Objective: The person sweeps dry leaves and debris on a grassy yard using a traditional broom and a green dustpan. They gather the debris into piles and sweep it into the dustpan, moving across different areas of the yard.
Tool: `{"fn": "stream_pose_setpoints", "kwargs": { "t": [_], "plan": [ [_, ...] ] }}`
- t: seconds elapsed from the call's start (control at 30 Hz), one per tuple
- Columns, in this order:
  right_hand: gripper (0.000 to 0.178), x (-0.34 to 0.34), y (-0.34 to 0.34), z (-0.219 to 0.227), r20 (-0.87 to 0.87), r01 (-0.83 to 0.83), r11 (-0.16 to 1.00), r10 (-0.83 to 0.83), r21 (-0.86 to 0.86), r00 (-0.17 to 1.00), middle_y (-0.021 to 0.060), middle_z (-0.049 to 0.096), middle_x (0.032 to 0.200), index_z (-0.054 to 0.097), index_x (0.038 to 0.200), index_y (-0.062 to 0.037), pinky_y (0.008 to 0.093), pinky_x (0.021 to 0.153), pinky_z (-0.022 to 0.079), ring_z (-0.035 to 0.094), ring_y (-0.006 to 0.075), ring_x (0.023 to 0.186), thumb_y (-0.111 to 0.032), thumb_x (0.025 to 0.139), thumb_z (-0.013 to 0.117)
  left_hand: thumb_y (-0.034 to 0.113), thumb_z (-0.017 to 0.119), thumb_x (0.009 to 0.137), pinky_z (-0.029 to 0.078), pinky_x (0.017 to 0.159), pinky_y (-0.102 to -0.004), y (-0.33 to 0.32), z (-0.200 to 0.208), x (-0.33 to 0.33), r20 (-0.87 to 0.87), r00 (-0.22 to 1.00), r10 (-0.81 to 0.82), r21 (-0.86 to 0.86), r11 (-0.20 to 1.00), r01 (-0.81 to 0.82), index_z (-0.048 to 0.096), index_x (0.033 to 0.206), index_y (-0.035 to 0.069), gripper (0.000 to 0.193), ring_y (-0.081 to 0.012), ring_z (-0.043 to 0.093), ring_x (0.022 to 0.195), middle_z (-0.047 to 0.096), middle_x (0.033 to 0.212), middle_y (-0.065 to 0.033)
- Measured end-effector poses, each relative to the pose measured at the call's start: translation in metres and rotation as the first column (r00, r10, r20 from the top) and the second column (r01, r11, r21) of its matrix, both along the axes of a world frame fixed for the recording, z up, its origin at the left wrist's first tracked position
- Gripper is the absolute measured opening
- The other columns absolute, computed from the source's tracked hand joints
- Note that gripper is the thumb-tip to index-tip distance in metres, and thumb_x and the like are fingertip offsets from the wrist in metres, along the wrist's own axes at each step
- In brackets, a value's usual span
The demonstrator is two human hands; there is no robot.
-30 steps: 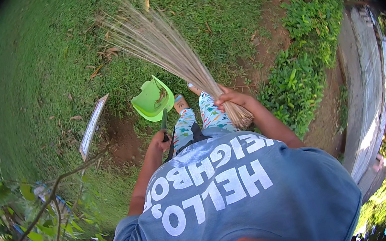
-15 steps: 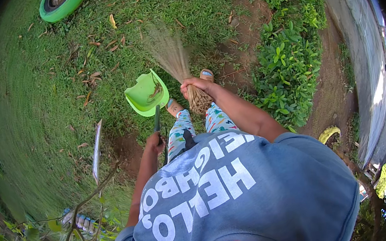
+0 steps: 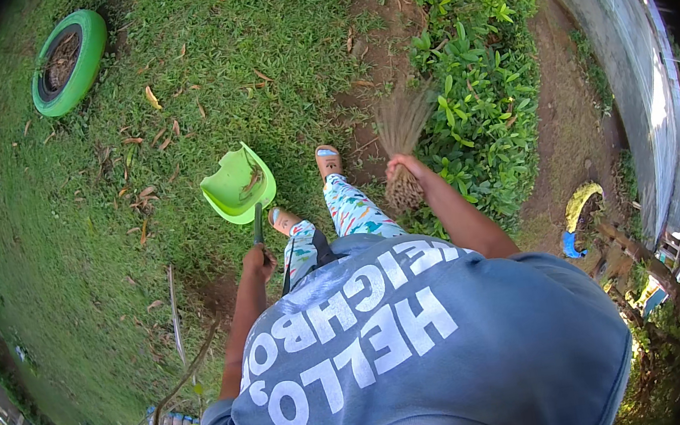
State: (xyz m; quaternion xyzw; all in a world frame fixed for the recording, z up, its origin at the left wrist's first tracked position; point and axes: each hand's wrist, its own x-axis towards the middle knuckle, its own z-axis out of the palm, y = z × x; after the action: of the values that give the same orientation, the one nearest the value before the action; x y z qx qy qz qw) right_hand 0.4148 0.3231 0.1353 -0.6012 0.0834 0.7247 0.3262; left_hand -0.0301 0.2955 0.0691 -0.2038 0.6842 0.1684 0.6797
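My left hand [image 3: 259, 262] is closed round the dark handle of a bright green dustpan [image 3: 226, 195]. The pan rests on the grass ahead of my left foot, its open side facing away from me, with a few brown dry leaves [image 3: 252, 179] inside at its right. In my right hand [image 3: 406, 170] is a stick broom [image 3: 405, 121], gripped round its bundled sticks near the thick butt end. The broom's thin bristles fan out forward over bare soil beside the hedge, their tips blurred.
A leafy green hedge [image 3: 476, 98] runs along my right, with a dirt strip and a grey paved surface [image 3: 592, 29] beyond. Dry leaves [image 3: 144, 198] lie scattered on the grass. A green-painted tyre [image 3: 93, 51] lies at the far left. Thin branches [image 3: 162, 403] rise at lower left.
The broom in my right hand has swung right, from over the grass to beside the hedge. My right foot has stepped forward. The tyre now shows more fully as the view shifted.
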Motion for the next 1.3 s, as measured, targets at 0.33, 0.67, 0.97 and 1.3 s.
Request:
{"fn": "stream_pose_setpoints", "kwargs": {
  "t": [0.33, 0.67, 0.97, 1.3],
  "plan": [
    [0.079, 0.039, 0.006, 0.063, -0.178, -0.227, 0.925, 0.289, 0.305, 0.941, 0.0068, 0.055, 0.075, 0.012, 0.137, -0.0189, 0.0351, 0.051, 0.052, 0.055, 0.0147, 0.056, 0.001, 0.074, 0.055, 0.016, 0.043, 0.090, 0.034, 0.038, -0.0266, 0.062, 0.003, 0.045, -0.086, 0.996, -0.011, 0.061, 0.998, 0.016, 0.037, 0.083, 0.006, 0.014, -0.0149, 0.040, 0.047, 0.038, 0.060, -0.0042],
    [0.017, 0.016, 0.153, -0.020, -0.383, -0.237, 0.967, 0.254, 0.091, 0.888, 0.0045, 0.052, 0.060, 0.049, 0.063, -0.0087, 0.0286, 0.055, 0.046, 0.053, 0.0162, 0.054, -0.016, 0.078, 0.052, 0.005, 0.038, 0.083, 0.022, 0.034, -0.0238, 0.118, -0.034, 0.042, -0.041, 0.999, -0.031, -0.030, 0.999, 0.029, 0.036, 0.084, 0.006, 0.003, -0.0104, 0.029, 0.041, 0.030, 0.058, -0.0020],
    [0.023, 0.056, 0.113, 0.089, -0.347, -0.360, 0.929, 0.309, -0.091, 0.885, 0.0010, 0.045, 0.064, 0.044, 0.098, -0.0013, 0.0247, 0.056, 0.045, 0.047, 0.0109, 0.059, -0.010, 0.079, 0.053, 0.013, 0.044, 0.087, 0.042, 0.037, -0.0250, 0.139, -0.052, 0.037, 0.256, 0.654, 0.712, -0.207, 0.701, -0.682, 0.033, 0.079, 0.005, 0.016, -0.0147, 0.044, 0.045, 0.038, 0.057, -0.0036],
    [0.023, -0.139, 0.244, -0.016, -0.433, -0.723, 0.690, 0.661, 0.030, 0.613, 0.0026, 0.048, 0.058, 0.046, 0.063, -0.0101, 0.0286, 0.050, 0.045, 0.048, 0.0136, 0.051, -0.023, 0.082, 0.052, 0.017, 0.040, 0.091, 0.036, 0.035, -0.0192, 0.127, -0.040, 0.033, 0.310, 0.671, 0.674, -0.082, 0.722, -0.687, 0.032, 0.078, 0.007, 0.018, -0.0078, 0.037, 0.038, 0.033, 0.053, 0.0014]
  ]
}}
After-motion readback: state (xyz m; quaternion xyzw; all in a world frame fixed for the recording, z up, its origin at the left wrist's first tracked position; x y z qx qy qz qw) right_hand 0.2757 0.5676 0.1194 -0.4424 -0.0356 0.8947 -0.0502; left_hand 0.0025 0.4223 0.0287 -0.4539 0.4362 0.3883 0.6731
